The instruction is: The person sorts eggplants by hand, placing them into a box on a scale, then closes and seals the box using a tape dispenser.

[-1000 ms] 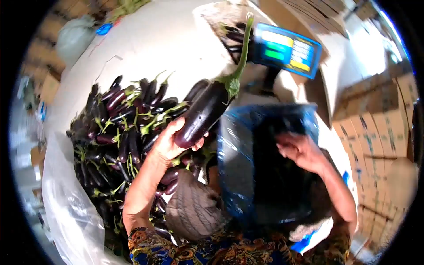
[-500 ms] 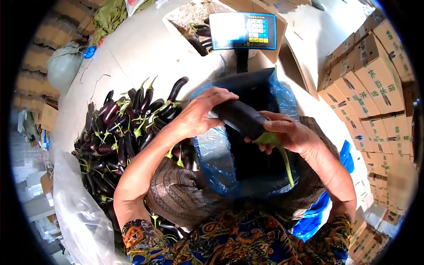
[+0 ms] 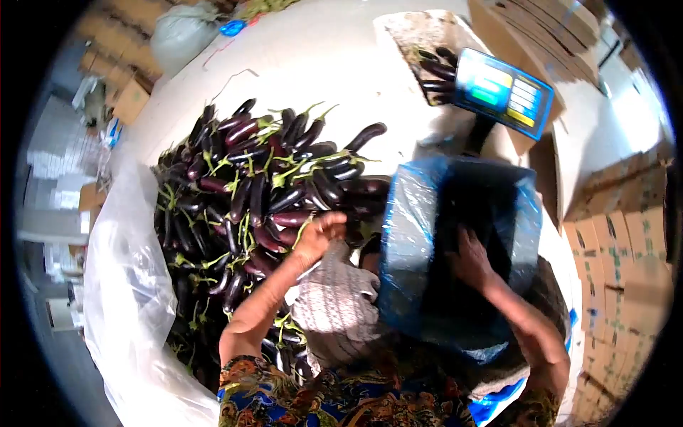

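My left hand [image 3: 321, 238] is over the near right edge of a heap of eggplants [image 3: 260, 196], close to my knee. Its fingers are loosely bent and apart, with nothing visible in them. The eggplants are dark purple and glossy, with green stems. My right hand [image 3: 471, 262] reaches down into a box lined with a blue plastic bag [image 3: 407, 245]. Deep shadow hides its fingertips and whatever they touch. The bag's rim is folded out over the box's sides.
A scale display [image 3: 504, 94] stands on a post behind the lined box. Beyond it, a white foam box [image 3: 398, 43] holds several eggplants. Printed cartons [image 3: 619, 249] are stacked at the right. Clear plastic sheeting [image 3: 135, 277] borders the heap, and a pale sack [image 3: 183, 39] sits far left.
The eggplant held between both hands has left them. My left hand has moved to the heap, my right hand down into the lined box. The view has turned left.
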A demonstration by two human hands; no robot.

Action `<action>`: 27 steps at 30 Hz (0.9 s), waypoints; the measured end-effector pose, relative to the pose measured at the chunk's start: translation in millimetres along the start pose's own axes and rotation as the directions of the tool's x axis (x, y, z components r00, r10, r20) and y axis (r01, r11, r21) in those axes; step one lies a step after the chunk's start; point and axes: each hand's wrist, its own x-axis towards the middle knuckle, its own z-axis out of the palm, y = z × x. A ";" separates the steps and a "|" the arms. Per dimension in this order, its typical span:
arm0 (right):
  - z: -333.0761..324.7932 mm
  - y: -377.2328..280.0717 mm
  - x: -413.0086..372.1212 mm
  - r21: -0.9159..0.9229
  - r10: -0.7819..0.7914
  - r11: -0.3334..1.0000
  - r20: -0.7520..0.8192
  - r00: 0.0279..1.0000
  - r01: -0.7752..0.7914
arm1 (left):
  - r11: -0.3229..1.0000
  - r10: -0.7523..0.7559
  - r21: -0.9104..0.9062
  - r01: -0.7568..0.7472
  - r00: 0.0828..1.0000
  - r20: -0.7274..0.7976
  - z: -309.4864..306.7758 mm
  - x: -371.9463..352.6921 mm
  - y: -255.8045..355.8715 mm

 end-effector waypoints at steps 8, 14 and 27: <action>-9.1 -25.6 10.2 0.135 0.282 0.946 0.116 0.953 -0.296 | 0.965 0.109 0.262 0.003 0.905 -0.410 -35.4 -23.3 -86.6; -15.5 -30.2 8.5 0.158 0.269 0.943 0.159 0.950 -0.294 | 0.726 0.420 0.687 0.019 0.779 -0.466 -57.7 55.9 -66.0; -32.6 -51.2 18.3 0.077 0.330 0.932 0.224 0.917 -0.355 | 0.498 0.144 0.683 0.534 0.726 -0.672 -41.5 173.9 -49.2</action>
